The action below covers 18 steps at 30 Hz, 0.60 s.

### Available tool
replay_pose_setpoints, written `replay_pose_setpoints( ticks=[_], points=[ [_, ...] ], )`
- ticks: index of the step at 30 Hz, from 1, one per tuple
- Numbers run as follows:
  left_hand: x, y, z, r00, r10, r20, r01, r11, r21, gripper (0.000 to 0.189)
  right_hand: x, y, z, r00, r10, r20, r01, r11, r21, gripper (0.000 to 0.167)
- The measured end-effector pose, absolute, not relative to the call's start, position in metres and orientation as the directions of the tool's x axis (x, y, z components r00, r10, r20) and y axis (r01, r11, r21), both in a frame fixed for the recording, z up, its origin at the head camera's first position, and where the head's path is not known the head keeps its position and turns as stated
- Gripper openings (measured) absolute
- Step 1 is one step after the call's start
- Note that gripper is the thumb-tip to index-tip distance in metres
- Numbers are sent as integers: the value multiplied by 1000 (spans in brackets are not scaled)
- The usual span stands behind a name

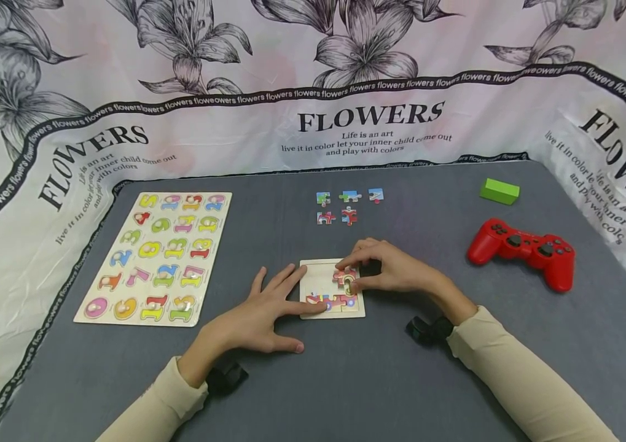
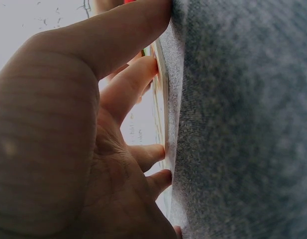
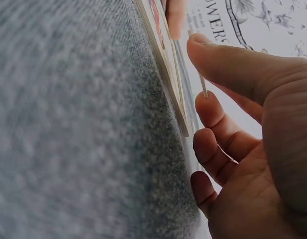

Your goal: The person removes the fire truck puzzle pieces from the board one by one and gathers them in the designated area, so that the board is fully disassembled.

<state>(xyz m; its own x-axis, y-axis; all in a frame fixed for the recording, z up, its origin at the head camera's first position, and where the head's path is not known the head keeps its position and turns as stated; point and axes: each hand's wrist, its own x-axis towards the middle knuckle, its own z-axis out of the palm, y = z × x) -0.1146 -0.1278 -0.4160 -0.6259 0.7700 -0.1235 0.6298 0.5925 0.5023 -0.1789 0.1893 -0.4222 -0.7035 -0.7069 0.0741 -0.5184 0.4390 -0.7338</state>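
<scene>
Your right grip (image 1: 387,265) pinches a red puzzle piece (image 1: 344,276) between thumb and fingertips, just above the right part of the wooden tray (image 1: 317,274); your left grip (image 1: 260,311), fingers spread, touches the tray's left side.

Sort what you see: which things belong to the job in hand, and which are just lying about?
In the job:
puzzle tray, touched by the left hand
jigsaw piece pinched in the right hand
pieces in the tray
five loose pieces beyond it

Probably lying about:
number board
red controller
green block
</scene>
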Motion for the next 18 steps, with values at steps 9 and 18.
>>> replay_pose_setpoints(
  ticks=[9,18],
  points=[
    [-113,-128,-418,-631,765,-131,622,599,505,69,-179,192,-422,-728,-679,99,-521,453,-723,41],
    [-114,-128,-417,-626,769,-127,629,595,500,69,-185,200,-420,-753,-649,107,-504,464,-728,41]
  ],
)
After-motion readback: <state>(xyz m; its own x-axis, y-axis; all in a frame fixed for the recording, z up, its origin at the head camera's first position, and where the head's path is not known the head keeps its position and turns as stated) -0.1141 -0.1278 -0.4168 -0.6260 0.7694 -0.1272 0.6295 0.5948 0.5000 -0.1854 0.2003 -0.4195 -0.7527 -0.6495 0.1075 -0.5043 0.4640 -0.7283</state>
